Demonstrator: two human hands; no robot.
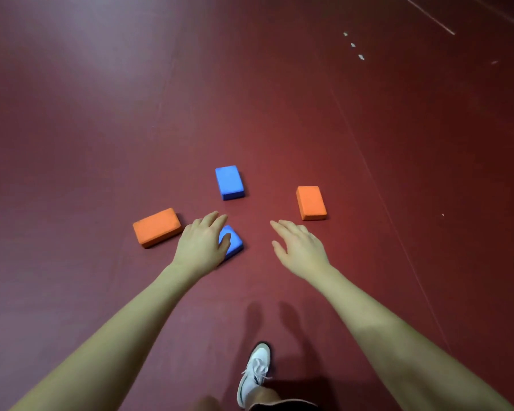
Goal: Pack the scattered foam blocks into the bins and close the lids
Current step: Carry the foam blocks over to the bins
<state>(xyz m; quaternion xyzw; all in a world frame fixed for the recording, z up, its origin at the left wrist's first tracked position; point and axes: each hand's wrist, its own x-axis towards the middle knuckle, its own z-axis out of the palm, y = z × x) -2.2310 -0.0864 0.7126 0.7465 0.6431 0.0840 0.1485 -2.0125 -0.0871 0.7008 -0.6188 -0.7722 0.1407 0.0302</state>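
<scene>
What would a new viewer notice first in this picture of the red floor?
Four bright foam blocks on the dark red floor catch the eye: a far blue block, an orange block at right, an orange block at left. The left hand reaches over the near blue block, partly hiding it; the right hand is open beside it.
</scene>
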